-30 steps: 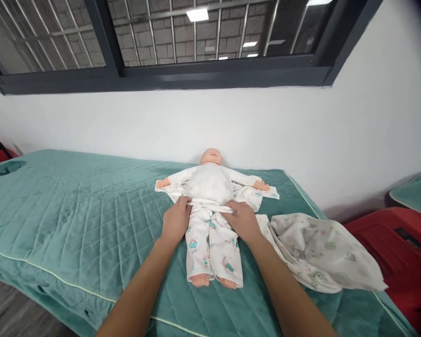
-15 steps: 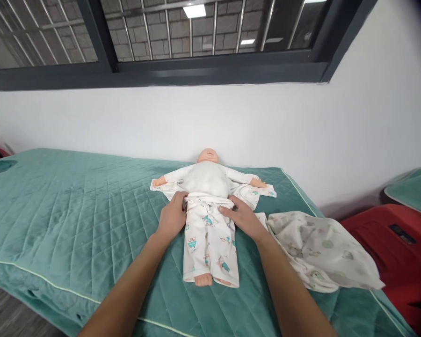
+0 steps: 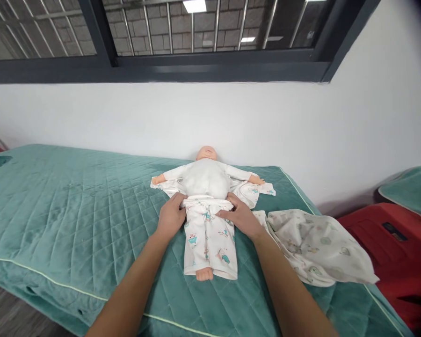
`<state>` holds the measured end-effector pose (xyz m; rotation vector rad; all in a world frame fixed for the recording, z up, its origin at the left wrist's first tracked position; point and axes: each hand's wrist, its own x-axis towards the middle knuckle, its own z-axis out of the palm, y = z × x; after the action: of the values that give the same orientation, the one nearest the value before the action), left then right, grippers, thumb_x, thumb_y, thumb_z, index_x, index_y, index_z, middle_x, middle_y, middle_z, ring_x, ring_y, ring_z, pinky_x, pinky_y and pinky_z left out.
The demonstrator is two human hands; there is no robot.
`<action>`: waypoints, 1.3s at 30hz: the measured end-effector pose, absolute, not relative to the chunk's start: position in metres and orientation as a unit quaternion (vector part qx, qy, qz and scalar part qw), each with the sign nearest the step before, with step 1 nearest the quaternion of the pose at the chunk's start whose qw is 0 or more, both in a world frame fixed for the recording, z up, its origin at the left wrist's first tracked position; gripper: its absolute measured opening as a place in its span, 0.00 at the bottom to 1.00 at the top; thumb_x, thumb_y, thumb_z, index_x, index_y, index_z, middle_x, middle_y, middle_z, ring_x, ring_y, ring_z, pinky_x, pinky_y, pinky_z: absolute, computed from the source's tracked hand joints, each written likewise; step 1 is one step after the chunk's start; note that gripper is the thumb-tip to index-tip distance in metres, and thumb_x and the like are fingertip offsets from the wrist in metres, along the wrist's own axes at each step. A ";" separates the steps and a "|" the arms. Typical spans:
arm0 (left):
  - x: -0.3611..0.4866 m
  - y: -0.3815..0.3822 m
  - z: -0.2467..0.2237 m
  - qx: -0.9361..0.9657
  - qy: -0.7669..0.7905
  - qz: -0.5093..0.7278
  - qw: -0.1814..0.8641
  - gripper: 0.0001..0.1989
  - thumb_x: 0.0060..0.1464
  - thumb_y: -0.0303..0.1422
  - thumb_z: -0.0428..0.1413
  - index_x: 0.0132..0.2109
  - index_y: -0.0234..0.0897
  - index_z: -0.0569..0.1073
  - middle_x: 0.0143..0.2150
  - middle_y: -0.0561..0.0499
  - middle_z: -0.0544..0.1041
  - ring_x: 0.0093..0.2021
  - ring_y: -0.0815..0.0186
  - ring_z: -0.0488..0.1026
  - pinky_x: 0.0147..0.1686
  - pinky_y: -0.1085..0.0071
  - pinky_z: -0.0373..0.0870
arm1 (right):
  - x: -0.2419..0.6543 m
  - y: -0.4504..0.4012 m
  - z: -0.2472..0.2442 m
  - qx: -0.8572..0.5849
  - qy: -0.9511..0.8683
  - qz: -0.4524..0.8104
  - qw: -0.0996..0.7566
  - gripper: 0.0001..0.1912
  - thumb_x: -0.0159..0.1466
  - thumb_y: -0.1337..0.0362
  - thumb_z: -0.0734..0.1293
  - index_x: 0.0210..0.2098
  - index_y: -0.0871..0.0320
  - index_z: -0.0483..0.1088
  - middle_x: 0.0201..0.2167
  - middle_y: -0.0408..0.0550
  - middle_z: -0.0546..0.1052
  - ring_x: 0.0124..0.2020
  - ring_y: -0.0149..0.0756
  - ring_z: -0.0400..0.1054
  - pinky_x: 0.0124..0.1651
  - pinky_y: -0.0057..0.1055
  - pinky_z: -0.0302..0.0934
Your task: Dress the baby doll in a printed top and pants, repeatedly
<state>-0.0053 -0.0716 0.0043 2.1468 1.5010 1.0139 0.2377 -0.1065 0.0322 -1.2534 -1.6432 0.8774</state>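
Note:
A baby doll [image 3: 206, 178] lies on its back with its head near the wall and both arms stretched out sideways. Its soft white body shows above a pair of white printed baby trousers [image 3: 210, 238], which cover its legs. One foot pokes out of a trouser leg; the other is hidden. My left hand [image 3: 171, 214] grips the waistband at the left side, fingers partly hidden by cloth. On the right side of the waistband, my right hand [image 3: 239, 215] pinches the fabric between thumb and fingers. An opened printed baby top [image 3: 245, 193] lies spread beneath the doll's arms.
A green quilted mattress [image 3: 91, 210] lies under everything. Right of my right arm is a crumpled printed cloth [image 3: 319, 245]. Beyond the mattress edge stands a red plastic object [image 3: 389, 252] with green fabric [image 3: 410, 192] on it. A white wall and a barred window rise behind.
The trouser hems sit slightly higher in view, and the foot at the right no longer shows. Both hands keep hold of the waistband. The view has shifted slightly.

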 end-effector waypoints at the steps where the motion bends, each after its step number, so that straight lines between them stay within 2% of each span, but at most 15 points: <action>1: -0.008 -0.081 0.003 0.759 0.519 0.355 0.170 0.14 0.51 0.22 0.49 0.42 0.40 0.72 0.40 0.52 0.75 0.40 0.64 0.71 0.40 0.70 0.64 | 0.238 -0.105 0.029 -0.515 -0.664 0.328 0.433 0.13 0.55 0.56 0.73 0.36 0.56 0.75 0.49 0.48 0.72 0.50 0.43 0.67 0.56 0.40 0.59; 6: -0.017 -0.121 0.000 0.765 0.496 0.358 0.203 0.08 0.52 0.24 0.49 0.35 0.39 0.70 0.33 0.53 0.69 0.35 0.65 0.68 0.36 0.71 0.62 | 0.235 -0.096 0.012 -0.572 -0.671 0.152 0.447 0.05 0.51 0.63 0.70 0.25 0.56 0.70 0.50 0.51 0.68 0.53 0.47 0.62 0.60 0.48 0.53; 9: -0.016 -0.125 0.002 0.755 0.501 0.359 0.224 0.08 0.52 0.25 0.49 0.37 0.39 0.70 0.33 0.54 0.68 0.33 0.66 0.66 0.36 0.72 0.62 | 0.230 -0.102 0.012 -0.582 -0.665 0.049 0.465 0.05 0.50 0.66 0.70 0.23 0.55 0.67 0.51 0.52 0.67 0.53 0.48 0.59 0.59 0.50 0.53; 11: -0.015 -0.123 0.003 0.749 0.509 0.358 0.227 0.09 0.52 0.26 0.50 0.40 0.40 0.70 0.35 0.54 0.69 0.34 0.66 0.66 0.36 0.72 0.62 | 0.226 -0.112 0.016 -0.561 -0.681 0.021 0.471 0.07 0.51 0.67 0.69 0.23 0.55 0.66 0.46 0.51 0.70 0.51 0.47 0.60 0.57 0.47 0.55; 15: -0.014 -0.119 0.002 0.739 0.520 0.362 0.230 0.07 0.53 0.27 0.50 0.39 0.39 0.71 0.35 0.53 0.71 0.35 0.66 0.67 0.36 0.72 0.62 | 0.217 -0.148 0.024 -0.514 -0.711 0.088 0.472 0.09 0.58 0.65 0.67 0.22 0.54 0.64 0.31 0.46 0.74 0.40 0.41 0.66 0.46 0.40 0.60; 20: -0.016 -0.115 -0.003 0.739 0.483 0.401 0.244 0.11 0.50 0.24 0.51 0.40 0.39 0.73 0.39 0.53 0.75 0.36 0.66 0.69 0.40 0.71 0.64 | 0.204 -0.202 0.023 -0.564 -0.671 0.186 0.445 0.15 0.60 0.58 0.69 0.20 0.54 0.64 0.23 0.42 0.68 0.31 0.38 0.65 0.36 0.35 0.59; 22: -0.017 -0.113 -0.002 0.735 0.471 0.415 0.257 0.12 0.49 0.23 0.50 0.39 0.39 0.73 0.39 0.53 0.75 0.37 0.66 0.69 0.40 0.71 0.65 | 0.200 -0.219 0.024 -0.574 -0.667 0.227 0.418 0.12 0.61 0.56 0.68 0.25 0.55 0.68 0.25 0.42 0.70 0.32 0.38 0.66 0.37 0.36 0.60; 23: -0.017 -0.112 -0.001 0.732 0.464 0.420 0.269 0.12 0.49 0.22 0.51 0.39 0.38 0.73 0.38 0.53 0.74 0.37 0.66 0.69 0.40 0.71 0.64 | 0.199 -0.225 0.025 -0.575 -0.665 0.250 0.407 0.10 0.61 0.55 0.69 0.30 0.55 0.71 0.29 0.43 0.72 0.34 0.39 0.67 0.39 0.36 0.61; 24: -0.018 -0.113 0.001 0.731 0.454 0.424 0.284 0.11 0.48 0.22 0.51 0.38 0.38 0.73 0.37 0.53 0.73 0.37 0.66 0.69 0.40 0.71 0.64 | 0.198 -0.230 0.027 -0.573 -0.664 0.272 0.397 0.12 0.60 0.53 0.70 0.38 0.54 0.72 0.34 0.45 0.74 0.38 0.41 0.68 0.41 0.37 0.63; 26: -0.021 -0.120 0.005 0.734 0.429 0.420 0.317 0.08 0.49 0.23 0.51 0.35 0.37 0.72 0.35 0.53 0.71 0.37 0.66 0.68 0.40 0.71 0.64 | 0.198 -0.235 0.029 -0.561 -0.671 0.304 0.377 0.27 0.55 0.50 0.74 0.51 0.53 0.69 0.46 0.48 0.74 0.47 0.45 0.68 0.49 0.41 0.64; 28: -0.026 -0.133 0.009 0.748 0.402 0.398 0.346 0.05 0.50 0.25 0.51 0.31 0.36 0.71 0.33 0.54 0.68 0.36 0.66 0.67 0.39 0.71 0.63 | 0.199 -0.238 0.031 -0.554 -0.689 0.306 0.354 0.43 0.46 0.49 0.79 0.57 0.53 0.64 0.54 0.51 0.70 0.55 0.50 0.64 0.57 0.45 0.60; 30: -0.031 -0.151 0.013 0.765 0.381 0.366 0.368 0.05 0.51 0.26 0.51 0.29 0.36 0.69 0.33 0.53 0.67 0.36 0.66 0.67 0.39 0.71 0.63 | 0.200 -0.238 0.033 -0.557 -0.704 0.288 0.333 0.48 0.42 0.50 0.81 0.58 0.53 0.62 0.56 0.53 0.68 0.58 0.53 0.62 0.60 0.48 0.57; 33: -0.038 -0.178 0.019 0.782 0.364 0.327 0.387 0.06 0.53 0.26 0.51 0.29 0.35 0.70 0.35 0.51 0.67 0.38 0.64 0.68 0.41 0.69 0.65 | 0.198 -0.239 0.036 -0.560 -0.719 0.256 0.322 0.38 0.48 0.51 0.78 0.53 0.54 0.63 0.52 0.52 0.70 0.55 0.50 0.65 0.57 0.45 0.60; 36: -0.042 -0.198 0.027 0.794 0.380 0.310 0.360 0.06 0.53 0.28 0.53 0.38 0.37 0.73 0.45 0.47 0.69 0.48 0.59 0.67 0.50 0.65 0.65 | 0.196 -0.239 0.042 -0.552 -0.729 0.248 0.320 0.32 0.53 0.51 0.76 0.51 0.55 0.63 0.48 0.50 0.72 0.49 0.46 0.69 0.51 0.40 0.63; 39: -0.041 -0.210 0.035 0.806 0.392 0.279 0.344 0.21 0.47 0.32 0.62 0.50 0.39 0.71 0.55 0.46 0.66 0.56 0.55 0.62 0.57 0.61 0.62 | 0.194 -0.241 0.052 -0.547 -0.744 0.245 0.295 0.29 0.55 0.50 0.74 0.50 0.55 0.64 0.47 0.49 0.74 0.47 0.44 0.70 0.48 0.37 0.63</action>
<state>-0.0411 -0.2096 0.0347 2.0950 1.0181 0.7247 0.1940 -0.2414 0.0517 -1.4551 -1.9804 0.6528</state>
